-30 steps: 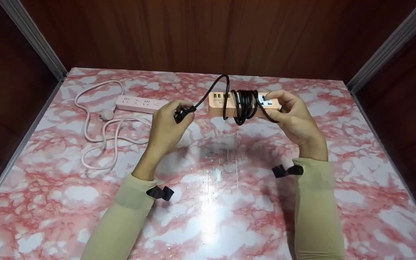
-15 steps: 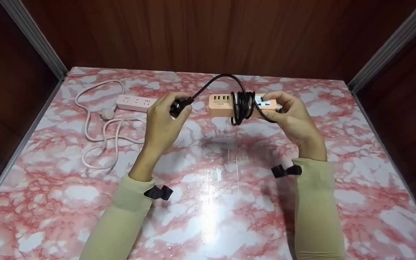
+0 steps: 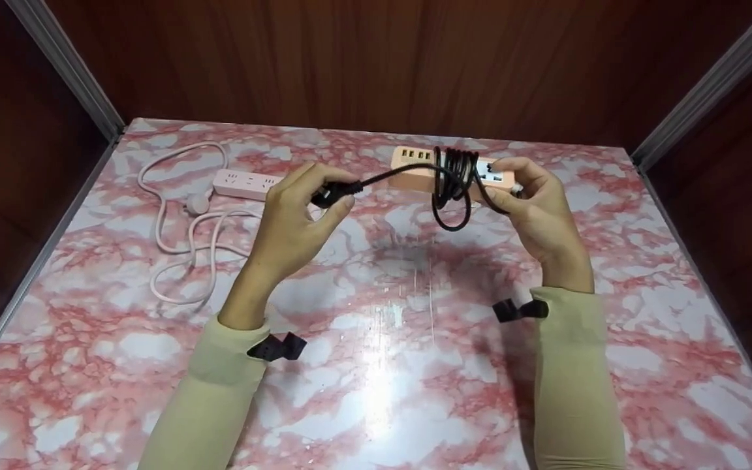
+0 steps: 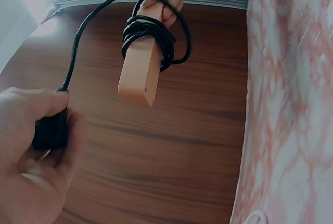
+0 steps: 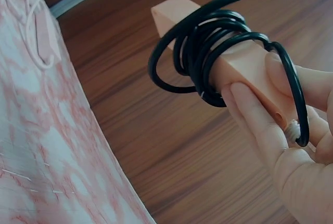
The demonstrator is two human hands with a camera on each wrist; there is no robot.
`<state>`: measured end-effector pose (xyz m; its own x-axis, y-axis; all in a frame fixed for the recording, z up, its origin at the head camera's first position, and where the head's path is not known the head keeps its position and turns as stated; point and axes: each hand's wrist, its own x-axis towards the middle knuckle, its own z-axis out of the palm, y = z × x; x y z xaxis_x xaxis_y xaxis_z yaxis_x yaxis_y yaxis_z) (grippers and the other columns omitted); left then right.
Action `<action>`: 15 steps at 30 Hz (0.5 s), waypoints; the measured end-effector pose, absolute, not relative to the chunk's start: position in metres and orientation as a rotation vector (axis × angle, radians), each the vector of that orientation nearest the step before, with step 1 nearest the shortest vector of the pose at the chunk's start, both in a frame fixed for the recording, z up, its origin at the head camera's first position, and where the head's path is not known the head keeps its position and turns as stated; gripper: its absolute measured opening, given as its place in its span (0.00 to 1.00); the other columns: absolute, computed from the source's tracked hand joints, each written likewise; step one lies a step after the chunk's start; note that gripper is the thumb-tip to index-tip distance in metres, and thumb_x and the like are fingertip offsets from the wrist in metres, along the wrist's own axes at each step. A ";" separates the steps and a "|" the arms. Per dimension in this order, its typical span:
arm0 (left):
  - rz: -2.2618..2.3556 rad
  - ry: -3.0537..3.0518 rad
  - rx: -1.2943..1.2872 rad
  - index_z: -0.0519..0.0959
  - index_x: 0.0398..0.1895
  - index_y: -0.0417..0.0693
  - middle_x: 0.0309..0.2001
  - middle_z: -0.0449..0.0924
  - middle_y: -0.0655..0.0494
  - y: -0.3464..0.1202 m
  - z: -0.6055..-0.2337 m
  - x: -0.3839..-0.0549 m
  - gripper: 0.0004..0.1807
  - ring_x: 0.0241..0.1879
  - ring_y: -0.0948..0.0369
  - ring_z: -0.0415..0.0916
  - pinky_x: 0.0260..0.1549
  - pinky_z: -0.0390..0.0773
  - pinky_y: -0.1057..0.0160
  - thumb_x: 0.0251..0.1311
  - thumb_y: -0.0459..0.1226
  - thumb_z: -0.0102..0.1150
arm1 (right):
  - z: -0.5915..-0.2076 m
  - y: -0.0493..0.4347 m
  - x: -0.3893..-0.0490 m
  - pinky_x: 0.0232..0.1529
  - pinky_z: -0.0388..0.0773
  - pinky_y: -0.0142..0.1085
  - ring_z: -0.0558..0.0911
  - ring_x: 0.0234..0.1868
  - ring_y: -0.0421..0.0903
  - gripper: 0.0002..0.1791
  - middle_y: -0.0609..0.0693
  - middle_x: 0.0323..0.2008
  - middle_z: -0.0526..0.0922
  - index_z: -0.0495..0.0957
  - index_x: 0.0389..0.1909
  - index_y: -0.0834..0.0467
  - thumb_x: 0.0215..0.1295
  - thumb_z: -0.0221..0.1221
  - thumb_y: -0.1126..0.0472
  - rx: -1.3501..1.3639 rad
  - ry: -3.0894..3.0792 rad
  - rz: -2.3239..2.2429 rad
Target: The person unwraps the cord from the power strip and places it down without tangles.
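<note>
My right hand [image 3: 542, 209] grips the right end of an orange power strip [image 3: 412, 177], raised over the table with its USB ports and sockets showing. Several turns of black cord [image 3: 459, 171] wrap round the strip's middle, and one loose loop droops below it. From the coil the cord runs left to a black plug [image 3: 335, 194], which my left hand [image 3: 294, 219] pinches between thumb and fingers. In the left wrist view the plug [image 4: 50, 130] is partly hidden by the hand. The right wrist view shows the cord leaving the strip's end at a pale collar [image 5: 292, 130].
A pink power strip [image 3: 245, 184] lies at the back left of the marbled table [image 3: 376, 391], partly hidden by my left hand. Its pale cord [image 3: 160, 225] loops loosely in front, with a round plug [image 3: 198, 203]. A brown wood panel [image 3: 376, 59] stands behind.
The cord's free length has swung from arching above the orange strip to passing across its front, leaving a loop below. The orange strip has risen slightly and shifted right.
</note>
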<state>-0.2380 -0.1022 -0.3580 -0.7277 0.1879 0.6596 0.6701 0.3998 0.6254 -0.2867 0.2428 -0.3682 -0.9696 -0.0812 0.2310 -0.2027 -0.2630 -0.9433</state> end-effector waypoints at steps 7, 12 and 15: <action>-1.230 -2.252 -0.917 0.86 0.50 0.46 0.44 0.87 0.56 -0.116 -0.353 -0.234 0.09 0.40 0.64 0.81 0.41 0.81 0.64 0.69 0.31 0.67 | -0.365 0.244 -0.286 0.42 0.83 0.31 0.81 0.42 0.46 0.19 0.56 0.45 0.83 0.84 0.46 0.63 0.63 0.60 0.87 0.389 -1.754 2.397; -1.166 -2.383 -0.948 0.86 0.48 0.48 0.46 0.87 0.58 -0.127 -0.352 -0.230 0.10 0.43 0.63 0.83 0.43 0.82 0.62 0.67 0.29 0.67 | -0.366 0.246 -0.286 0.41 0.84 0.31 0.81 0.42 0.47 0.19 0.57 0.45 0.82 0.84 0.47 0.65 0.62 0.61 0.87 0.418 -1.704 2.413; -1.141 -2.461 -0.931 0.87 0.48 0.48 0.47 0.88 0.57 -0.132 -0.356 -0.229 0.10 0.45 0.62 0.84 0.45 0.84 0.60 0.66 0.28 0.69 | -0.367 0.247 -0.287 0.42 0.84 0.31 0.81 0.42 0.47 0.19 0.57 0.45 0.82 0.83 0.47 0.65 0.61 0.61 0.87 0.430 -1.692 2.417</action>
